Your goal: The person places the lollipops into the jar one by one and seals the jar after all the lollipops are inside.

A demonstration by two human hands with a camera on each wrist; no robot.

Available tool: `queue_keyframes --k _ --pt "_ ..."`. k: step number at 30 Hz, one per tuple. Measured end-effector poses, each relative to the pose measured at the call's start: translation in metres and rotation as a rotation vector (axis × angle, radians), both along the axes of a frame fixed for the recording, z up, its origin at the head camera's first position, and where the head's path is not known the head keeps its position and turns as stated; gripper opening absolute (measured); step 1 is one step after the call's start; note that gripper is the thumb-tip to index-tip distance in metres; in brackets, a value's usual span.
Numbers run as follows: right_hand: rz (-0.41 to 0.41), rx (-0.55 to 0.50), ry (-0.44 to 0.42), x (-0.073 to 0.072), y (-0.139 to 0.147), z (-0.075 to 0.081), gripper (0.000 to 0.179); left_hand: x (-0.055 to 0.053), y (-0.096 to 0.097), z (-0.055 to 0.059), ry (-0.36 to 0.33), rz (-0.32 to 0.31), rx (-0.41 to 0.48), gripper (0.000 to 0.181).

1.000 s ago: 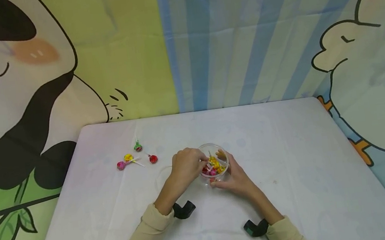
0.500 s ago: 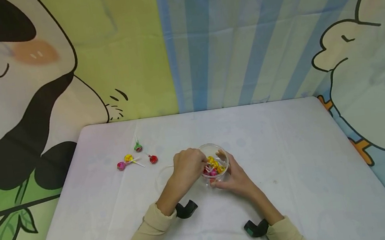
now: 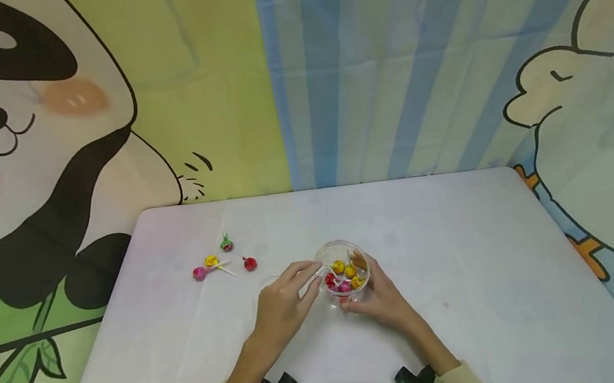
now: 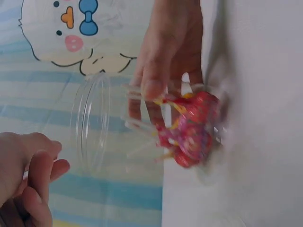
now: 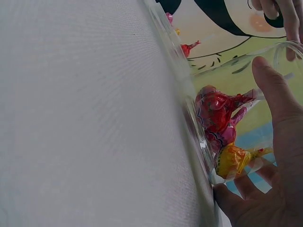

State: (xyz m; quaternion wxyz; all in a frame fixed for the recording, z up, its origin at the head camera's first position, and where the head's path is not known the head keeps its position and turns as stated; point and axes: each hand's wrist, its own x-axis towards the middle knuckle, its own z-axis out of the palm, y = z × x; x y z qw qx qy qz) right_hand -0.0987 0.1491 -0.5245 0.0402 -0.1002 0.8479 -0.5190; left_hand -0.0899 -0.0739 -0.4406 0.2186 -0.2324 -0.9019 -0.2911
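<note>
A clear round jar [image 3: 324, 260] stands on the table, holding several wrapped lollipops. Red lollipops [image 4: 201, 106] and yellow lollipops [image 5: 232, 161] show inside it, with pink ones among them and white sticks pointing up. My right hand [image 3: 383, 297] grips the jar from its right side, thumb at the front and fingers around the back. Just outside the jar's left rim is my left hand [image 3: 286, 302], its fingers loosely extended. In the left wrist view the fingertips [image 4: 54, 149] are apart from the open mouth of the jar, and nothing shows between them.
Left of the jar lie several loose lollipops: green [image 3: 226, 245], yellow [image 3: 211, 261], pink [image 3: 199, 274] and red [image 3: 249, 264]. A clear round rim [image 3: 267, 280] on the table is partly hidden behind my left hand. A cartoon-print cloth [image 3: 202, 89] hangs behind the table.
My left hand has come out of the jar's mouth toward the left and its fingers have straightened. The yellow lollipops inside lie differently. My right hand keeps its hold; the head view tilted slightly upward.
</note>
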Motion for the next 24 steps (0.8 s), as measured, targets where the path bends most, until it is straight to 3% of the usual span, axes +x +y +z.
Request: queue_keyframes --k 4,11,14,20,24 --pt "-0.010 -0.006 -0.019 0.000 -0.001 -0.001 0.108 0.016 -0.033 -0.014 0.012 0.056 0.060 0.036" --pt "-0.009 0.009 -0.028 -0.001 -0.001 -0.001 0.108 0.031 -0.089 -0.039 -0.168 0.219 0.088 0.035" --pt "-0.016 0.019 -0.033 -0.001 -0.001 0.000 0.108 0.033 -0.105 -0.044 -0.194 0.282 0.096 0.033" --pt "-0.023 0.028 -0.059 0.000 -0.001 0.000 0.108 0.025 -0.126 -0.045 -0.261 0.337 0.094 0.031" --pt "-0.021 0.033 -0.060 -0.001 -0.001 0.001 0.109 -0.001 -0.138 -0.047 -0.279 0.370 0.046 0.030"
